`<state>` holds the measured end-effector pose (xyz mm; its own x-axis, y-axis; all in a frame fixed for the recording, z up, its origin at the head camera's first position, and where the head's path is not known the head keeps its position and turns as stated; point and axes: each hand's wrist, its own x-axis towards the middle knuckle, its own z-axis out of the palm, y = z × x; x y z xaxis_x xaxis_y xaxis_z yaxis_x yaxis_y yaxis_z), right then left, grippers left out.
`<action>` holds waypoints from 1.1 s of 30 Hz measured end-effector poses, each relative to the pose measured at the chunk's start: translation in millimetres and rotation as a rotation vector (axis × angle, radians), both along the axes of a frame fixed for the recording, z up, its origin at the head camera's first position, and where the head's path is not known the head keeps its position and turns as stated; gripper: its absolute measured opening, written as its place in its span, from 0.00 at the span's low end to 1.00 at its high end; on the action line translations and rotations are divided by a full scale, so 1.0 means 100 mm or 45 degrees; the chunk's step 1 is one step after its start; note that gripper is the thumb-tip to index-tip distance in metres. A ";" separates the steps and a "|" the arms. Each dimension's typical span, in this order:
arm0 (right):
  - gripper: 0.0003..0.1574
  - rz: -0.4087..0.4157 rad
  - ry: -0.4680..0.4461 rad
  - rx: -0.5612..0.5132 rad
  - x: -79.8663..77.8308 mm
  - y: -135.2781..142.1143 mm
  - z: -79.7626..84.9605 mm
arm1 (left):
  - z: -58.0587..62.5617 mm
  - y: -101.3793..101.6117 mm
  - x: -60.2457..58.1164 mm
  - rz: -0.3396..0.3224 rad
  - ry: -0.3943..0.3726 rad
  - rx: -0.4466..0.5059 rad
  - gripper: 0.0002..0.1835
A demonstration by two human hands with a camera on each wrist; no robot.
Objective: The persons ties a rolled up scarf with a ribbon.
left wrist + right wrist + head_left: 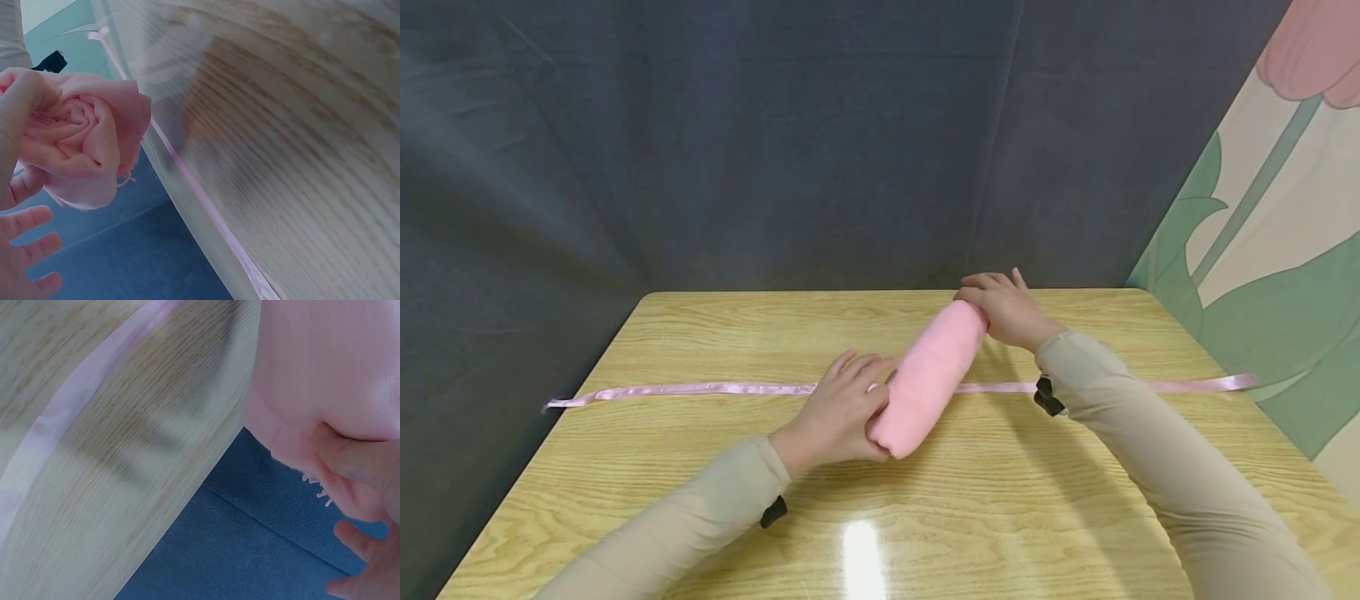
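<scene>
A soft pink cloth [931,377], rolled into a thick cylinder, is held at a slant above the table, its far end toward the right. My left hand [838,414] grips its near end, where the left wrist view shows the spiral folds of the roll [81,128]; thumb and index finger pinch there while the other fingers spread. At the far end my right hand [1009,312] holds the roll, its thumb pressing into the cloth [319,362] in the right wrist view. A pink satin ribbon [700,389] lies across the table, passing behind the roll.
The wood-grain table [700,492] reaches back to a dark blue-grey curtain [820,150]. On the right is a wall with a painted tulip [1292,192]. The ribbon's ends lie near the table's left and right edges.
</scene>
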<state>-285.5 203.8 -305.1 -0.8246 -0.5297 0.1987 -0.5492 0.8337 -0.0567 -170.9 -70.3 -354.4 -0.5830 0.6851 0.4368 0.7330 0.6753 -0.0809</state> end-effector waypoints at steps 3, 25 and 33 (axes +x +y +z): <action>0.33 0.010 -0.008 0.006 -0.02 -0.01 -0.01 | -0.01 0.01 0.01 0.002 -0.003 -0.010 0.29; 0.31 0.066 -0.032 0.033 -0.13 -0.11 -0.05 | -0.05 0.12 0.10 -0.018 -0.037 -0.025 0.30; 0.31 0.119 -0.054 0.013 -0.14 -0.16 -0.05 | -0.05 0.16 0.14 -0.007 -0.013 -0.044 0.30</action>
<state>-299.2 188.3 -310.3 -0.7791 -0.6063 0.1591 -0.6218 0.7798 -0.0732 -156.9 -54.4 -359.2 -0.5836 0.7028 0.4068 0.7376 0.6683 -0.0966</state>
